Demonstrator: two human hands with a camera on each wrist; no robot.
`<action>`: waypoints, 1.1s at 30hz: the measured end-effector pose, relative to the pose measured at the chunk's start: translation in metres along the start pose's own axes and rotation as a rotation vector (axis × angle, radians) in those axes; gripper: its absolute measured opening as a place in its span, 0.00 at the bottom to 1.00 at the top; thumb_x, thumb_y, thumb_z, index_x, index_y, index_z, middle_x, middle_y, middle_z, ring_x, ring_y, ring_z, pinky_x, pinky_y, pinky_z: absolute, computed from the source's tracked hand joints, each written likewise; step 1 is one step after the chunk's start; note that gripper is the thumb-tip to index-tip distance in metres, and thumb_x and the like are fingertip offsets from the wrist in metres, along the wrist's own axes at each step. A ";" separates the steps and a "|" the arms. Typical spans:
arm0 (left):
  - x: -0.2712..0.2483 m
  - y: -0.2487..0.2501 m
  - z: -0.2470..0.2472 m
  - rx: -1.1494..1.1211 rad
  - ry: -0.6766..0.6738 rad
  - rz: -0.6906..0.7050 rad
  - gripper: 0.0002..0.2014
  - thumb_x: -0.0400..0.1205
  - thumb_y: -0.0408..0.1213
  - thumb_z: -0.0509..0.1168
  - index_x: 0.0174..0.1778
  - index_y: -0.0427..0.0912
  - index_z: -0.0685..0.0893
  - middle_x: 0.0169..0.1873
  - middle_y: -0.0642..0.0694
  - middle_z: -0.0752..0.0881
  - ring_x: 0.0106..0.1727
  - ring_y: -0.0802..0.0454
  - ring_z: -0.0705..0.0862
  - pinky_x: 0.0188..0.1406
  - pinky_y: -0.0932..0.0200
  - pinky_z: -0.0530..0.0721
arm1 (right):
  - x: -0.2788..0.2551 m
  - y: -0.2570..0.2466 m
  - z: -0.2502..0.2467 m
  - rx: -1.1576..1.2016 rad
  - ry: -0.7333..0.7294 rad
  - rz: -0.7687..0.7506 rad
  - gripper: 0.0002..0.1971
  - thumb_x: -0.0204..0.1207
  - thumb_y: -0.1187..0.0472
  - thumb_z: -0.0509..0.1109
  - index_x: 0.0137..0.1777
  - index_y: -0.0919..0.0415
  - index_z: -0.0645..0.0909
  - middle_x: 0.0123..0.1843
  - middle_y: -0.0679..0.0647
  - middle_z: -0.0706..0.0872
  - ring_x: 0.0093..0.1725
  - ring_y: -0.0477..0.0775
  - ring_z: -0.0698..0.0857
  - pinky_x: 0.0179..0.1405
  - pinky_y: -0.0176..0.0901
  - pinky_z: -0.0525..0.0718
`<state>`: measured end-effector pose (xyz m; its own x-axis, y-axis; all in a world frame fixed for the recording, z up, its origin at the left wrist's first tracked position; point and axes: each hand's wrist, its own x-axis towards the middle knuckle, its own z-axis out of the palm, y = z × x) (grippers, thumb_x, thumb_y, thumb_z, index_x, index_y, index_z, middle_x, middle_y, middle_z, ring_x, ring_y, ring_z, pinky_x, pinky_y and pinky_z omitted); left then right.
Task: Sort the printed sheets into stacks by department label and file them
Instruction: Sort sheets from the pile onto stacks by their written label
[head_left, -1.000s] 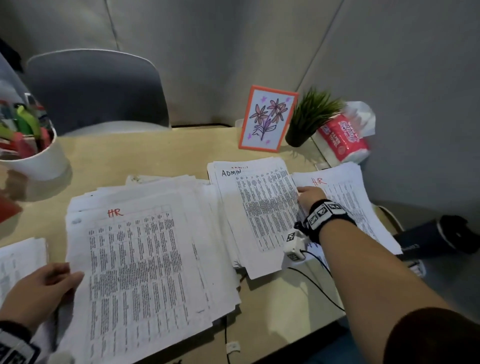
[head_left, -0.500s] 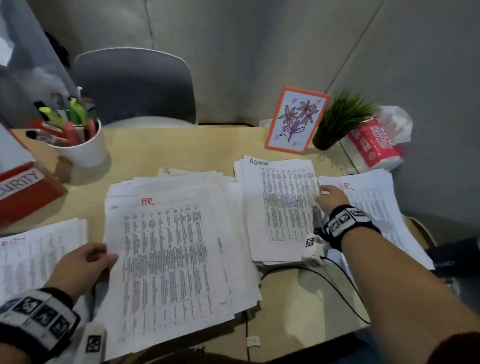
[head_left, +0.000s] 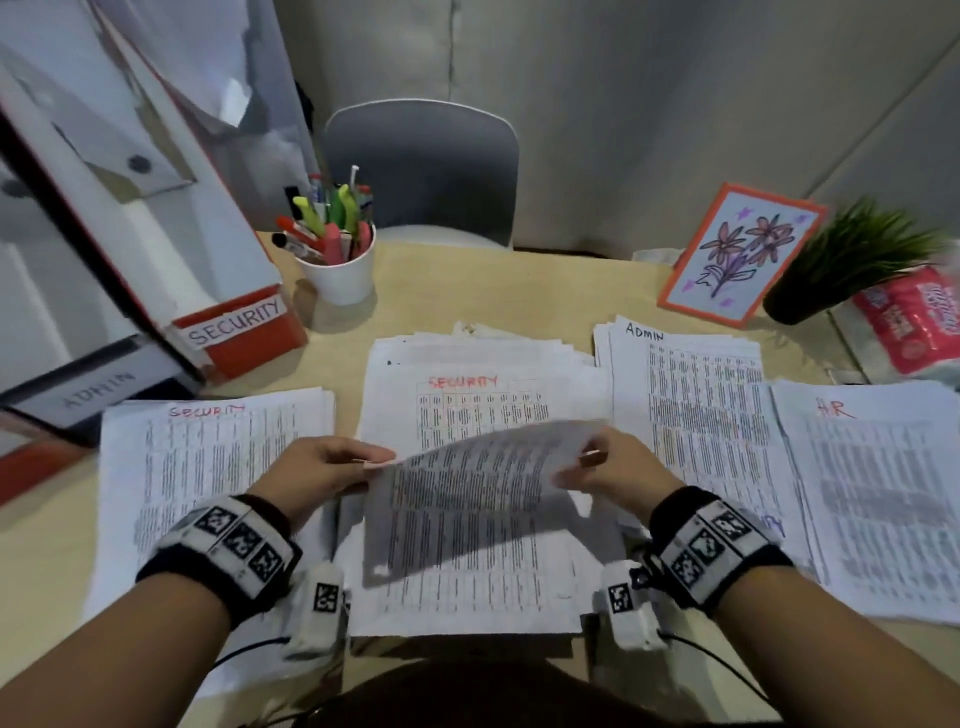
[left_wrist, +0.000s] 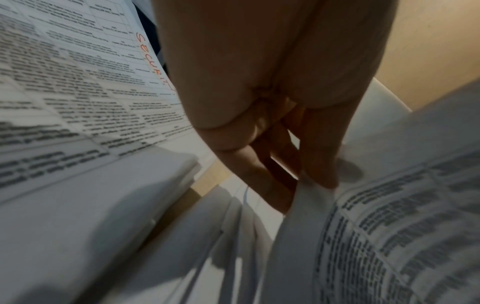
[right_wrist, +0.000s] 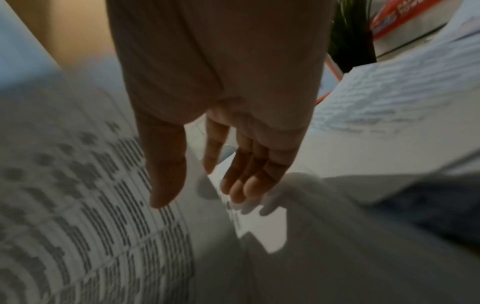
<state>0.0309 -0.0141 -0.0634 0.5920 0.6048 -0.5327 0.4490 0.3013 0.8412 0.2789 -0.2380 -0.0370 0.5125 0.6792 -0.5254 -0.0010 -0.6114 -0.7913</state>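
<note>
Sheet (head_left: 483, 499) raised, pinched between left hand (head_left: 317, 470), right hand (head_left: 618, 467).

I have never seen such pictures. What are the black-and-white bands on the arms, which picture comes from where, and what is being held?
No machine here: a person sorts papers. The patterned wristbands carry small cameras. The wide picture comes from a head camera; the two close ones look along each wrist. On the tan wooden desk lie white printed stacks, handwritten SECURITY, ADMIN and HR. The left hand and right hand lift one blurred printed sheet off the middle pile; its label is unreadable.
</note>
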 end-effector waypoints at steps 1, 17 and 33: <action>-0.003 0.003 -0.001 0.024 -0.033 0.000 0.19 0.75 0.12 0.62 0.31 0.36 0.91 0.38 0.45 0.92 0.41 0.56 0.90 0.39 0.70 0.86 | 0.000 0.002 0.006 -0.009 -0.022 -0.038 0.17 0.66 0.74 0.77 0.50 0.53 0.85 0.51 0.51 0.88 0.52 0.53 0.86 0.47 0.38 0.84; 0.011 0.017 0.018 0.148 0.046 -0.178 0.23 0.69 0.33 0.80 0.56 0.38 0.78 0.45 0.42 0.83 0.34 0.45 0.87 0.34 0.54 0.89 | -0.025 0.009 0.034 -0.165 -0.129 -0.152 0.23 0.67 0.74 0.76 0.31 0.38 0.88 0.69 0.45 0.75 0.70 0.44 0.74 0.67 0.40 0.71; 0.013 0.006 0.023 0.358 0.134 -0.042 0.15 0.78 0.29 0.69 0.57 0.45 0.73 0.39 0.47 0.85 0.37 0.54 0.82 0.33 0.64 0.78 | -0.009 0.032 0.037 0.089 0.177 0.024 0.10 0.76 0.72 0.66 0.34 0.67 0.74 0.29 0.53 0.75 0.32 0.50 0.75 0.35 0.34 0.74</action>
<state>0.0563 -0.0219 -0.0675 0.4865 0.6954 -0.5289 0.6899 0.0657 0.7210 0.2426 -0.2487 -0.0685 0.6543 0.5782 -0.4874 -0.0870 -0.5827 -0.8080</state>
